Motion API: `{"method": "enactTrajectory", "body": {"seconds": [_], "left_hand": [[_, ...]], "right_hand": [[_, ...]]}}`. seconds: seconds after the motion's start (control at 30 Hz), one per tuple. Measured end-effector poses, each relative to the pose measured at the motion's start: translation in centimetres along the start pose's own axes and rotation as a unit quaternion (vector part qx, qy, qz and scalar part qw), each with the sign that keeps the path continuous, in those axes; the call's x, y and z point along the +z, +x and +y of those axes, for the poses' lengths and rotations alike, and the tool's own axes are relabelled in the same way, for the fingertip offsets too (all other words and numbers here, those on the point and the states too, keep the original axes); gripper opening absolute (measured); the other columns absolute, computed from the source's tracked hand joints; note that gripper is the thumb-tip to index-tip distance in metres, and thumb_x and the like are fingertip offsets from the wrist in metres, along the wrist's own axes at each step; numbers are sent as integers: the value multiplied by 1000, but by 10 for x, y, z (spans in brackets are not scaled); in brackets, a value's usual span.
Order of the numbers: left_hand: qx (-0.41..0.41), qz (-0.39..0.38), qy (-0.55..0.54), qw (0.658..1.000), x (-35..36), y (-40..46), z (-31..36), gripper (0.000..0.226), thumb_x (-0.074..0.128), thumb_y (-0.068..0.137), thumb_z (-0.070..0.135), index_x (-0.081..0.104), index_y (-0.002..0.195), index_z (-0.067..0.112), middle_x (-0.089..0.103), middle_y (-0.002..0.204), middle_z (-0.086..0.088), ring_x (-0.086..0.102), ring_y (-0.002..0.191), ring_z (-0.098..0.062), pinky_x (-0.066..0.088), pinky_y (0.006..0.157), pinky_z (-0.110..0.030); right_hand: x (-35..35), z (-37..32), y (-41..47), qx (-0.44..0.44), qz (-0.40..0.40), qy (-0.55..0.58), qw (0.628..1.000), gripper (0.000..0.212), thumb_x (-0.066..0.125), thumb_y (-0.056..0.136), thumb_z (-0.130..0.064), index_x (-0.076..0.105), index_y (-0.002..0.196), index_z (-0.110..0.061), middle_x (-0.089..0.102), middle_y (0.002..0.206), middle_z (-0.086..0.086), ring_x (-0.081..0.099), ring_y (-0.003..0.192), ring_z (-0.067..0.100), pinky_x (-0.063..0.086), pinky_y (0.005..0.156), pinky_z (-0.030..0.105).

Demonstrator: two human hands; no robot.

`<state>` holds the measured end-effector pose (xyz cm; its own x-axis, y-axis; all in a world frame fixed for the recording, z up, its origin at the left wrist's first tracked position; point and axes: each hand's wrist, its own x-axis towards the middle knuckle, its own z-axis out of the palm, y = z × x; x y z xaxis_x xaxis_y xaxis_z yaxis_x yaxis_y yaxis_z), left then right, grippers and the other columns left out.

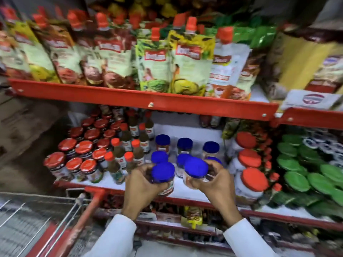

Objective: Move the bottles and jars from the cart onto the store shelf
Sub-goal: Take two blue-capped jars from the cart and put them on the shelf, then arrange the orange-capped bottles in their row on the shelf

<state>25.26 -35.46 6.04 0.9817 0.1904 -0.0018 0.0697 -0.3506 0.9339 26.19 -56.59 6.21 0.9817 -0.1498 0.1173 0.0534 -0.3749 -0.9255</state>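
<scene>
Placing step: left hand [142, 190] clamped one blue-lidded jar [163, 176], right hand [213, 184] another [194, 172], both above the shelf's front edge [185, 198]; next, probably setting them behind it.

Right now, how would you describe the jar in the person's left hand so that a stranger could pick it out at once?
Find the middle shelf with the red front rail, then the cluster of blue-lidded jars at its centre. At the front edge two hands each hold one such jar; the left hand has the jar in question. Unlike its pale orange twin in the right hand, its contents look dark reddish-brown.
</scene>
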Motion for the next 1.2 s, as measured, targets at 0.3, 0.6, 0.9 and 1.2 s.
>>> {"method": "enactTrajectory", "body": {"seconds": [0.3, 0.6, 0.9, 1.2], "left_hand": [[-28, 19, 88, 996, 105, 16, -12, 38, 87, 57, 22, 71, 92, 17, 77, 85, 2, 71, 78, -14, 53, 73, -28], [-31, 13, 95, 995, 121, 15, -25, 51, 88, 64, 13, 68, 112, 14, 75, 101, -1, 69, 87, -17, 55, 80, -27], [124, 75, 148, 978, 43, 3, 3, 47, 78, 79, 30, 62, 123, 25, 68, 110, 8, 67, 90, -13, 56, 84, -29], [114, 205, 130, 963, -89, 24, -41, 23, 76, 78, 15, 68, 98, 24, 72, 84, 5, 70, 77, -14, 59, 72, -39]], "right_hand": [[-25, 71, 11, 62, 90, -39, 993, 54, 93, 50, -17, 62, 93, -28, 74, 89, 2, 68, 74, 16, 57, 66, 35], [-12, 83, 14, 80, 54, -55, 994, 43, 84, 56, -12, 60, 86, -32, 69, 82, 1, 69, 76, 25, 57, 70, 37], [5, 35, 2, -85, 32, -206, 974, 69, 72, 80, -24, 41, 141, -19, 44, 144, 1, 39, 135, 20, 40, 110, 35], [103, -31, 12, -125, -62, -126, 982, 43, 71, 82, -19, 60, 124, -23, 64, 123, 0, 60, 113, 16, 40, 95, 14]]}}
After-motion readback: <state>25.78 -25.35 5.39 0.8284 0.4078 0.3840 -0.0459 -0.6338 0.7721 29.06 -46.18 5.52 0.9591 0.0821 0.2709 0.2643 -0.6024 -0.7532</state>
